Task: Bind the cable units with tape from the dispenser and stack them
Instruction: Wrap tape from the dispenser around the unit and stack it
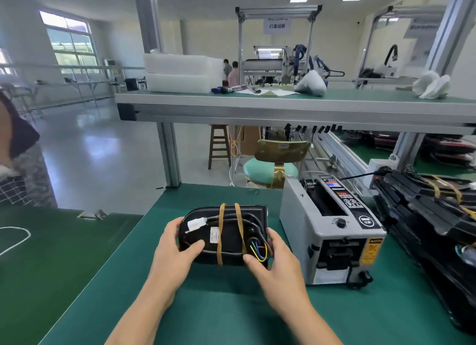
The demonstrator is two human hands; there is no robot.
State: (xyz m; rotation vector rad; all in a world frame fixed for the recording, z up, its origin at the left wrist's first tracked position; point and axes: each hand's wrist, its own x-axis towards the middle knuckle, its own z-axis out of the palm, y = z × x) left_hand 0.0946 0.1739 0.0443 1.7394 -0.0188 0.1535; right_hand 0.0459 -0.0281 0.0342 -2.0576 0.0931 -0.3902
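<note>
The left hand (177,244) is gripping the rounded end of the black cable unit (226,241), fingers (171,225) curled round its edge, left of the tape dispenser (332,231). Two tan tape bands (221,231) are crossing the unit, so binding looks done. The right hand (273,257) is clasping the wired end, nearer the dispenser. Stacking is likely coming next: lifting the unit over the dispenser onto the stack of bound units (425,216) right of it.

Wooden stool (219,144) beside mint chair (260,171); 2 white boxes (180,73) stacked.
</note>
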